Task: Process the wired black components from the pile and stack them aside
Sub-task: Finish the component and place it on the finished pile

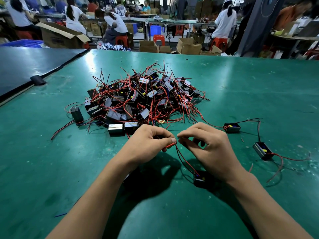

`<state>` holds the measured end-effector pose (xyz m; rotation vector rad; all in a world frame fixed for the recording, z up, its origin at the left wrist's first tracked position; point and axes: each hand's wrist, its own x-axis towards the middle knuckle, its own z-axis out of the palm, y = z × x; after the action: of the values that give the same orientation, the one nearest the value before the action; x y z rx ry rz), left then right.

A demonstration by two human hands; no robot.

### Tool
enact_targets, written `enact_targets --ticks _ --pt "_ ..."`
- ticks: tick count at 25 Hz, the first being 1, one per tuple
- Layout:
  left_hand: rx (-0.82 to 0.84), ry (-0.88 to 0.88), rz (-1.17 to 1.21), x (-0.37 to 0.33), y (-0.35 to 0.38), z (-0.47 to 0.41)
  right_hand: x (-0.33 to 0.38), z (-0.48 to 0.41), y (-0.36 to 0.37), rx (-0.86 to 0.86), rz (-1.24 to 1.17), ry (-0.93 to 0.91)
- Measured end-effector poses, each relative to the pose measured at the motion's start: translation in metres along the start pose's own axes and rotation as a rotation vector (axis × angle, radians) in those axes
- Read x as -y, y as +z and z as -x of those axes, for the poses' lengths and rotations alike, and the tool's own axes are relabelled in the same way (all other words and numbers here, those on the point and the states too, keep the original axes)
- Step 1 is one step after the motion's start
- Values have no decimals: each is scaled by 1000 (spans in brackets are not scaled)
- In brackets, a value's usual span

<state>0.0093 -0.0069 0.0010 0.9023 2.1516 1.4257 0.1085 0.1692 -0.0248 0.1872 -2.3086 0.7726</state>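
Both hands, left hand [151, 140] and right hand [205, 144], are pinching one small black boxy component's [199, 178] red-and-black wire ends [176, 141]; two finished black components [232, 127] are lying aside on the green table [259, 87], while the large tangled pile [141, 99] is waiting.

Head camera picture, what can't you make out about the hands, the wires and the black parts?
- Wire tips: too small, pinched between the left hand and right hand.
- Black part near the right wrist: partly covered by that wrist and in shadow.
- Pile: lower parts buried under others and tangled red wires; no count possible.
- Two parts set aside: markings too small to read.
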Motion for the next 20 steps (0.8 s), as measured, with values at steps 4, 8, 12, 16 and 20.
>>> enact_targets --ticks 4,8,12,16,20 --pt "33 -19 8 0 -1 0 -5 2 -2 5 42 -49" --pt "59 -26 16 1 -1 -1 -3 0 -4 19 92 -90" --pt "66 -19 32 1 -2 -1 0 -1 -5 41 106 -108" --pt "76 -23 40 1 -4 0 1 -1 -8 60 115 -119" --pt "92 -22 40 2 -6 -1 3 -2 -11 102 110 -122"
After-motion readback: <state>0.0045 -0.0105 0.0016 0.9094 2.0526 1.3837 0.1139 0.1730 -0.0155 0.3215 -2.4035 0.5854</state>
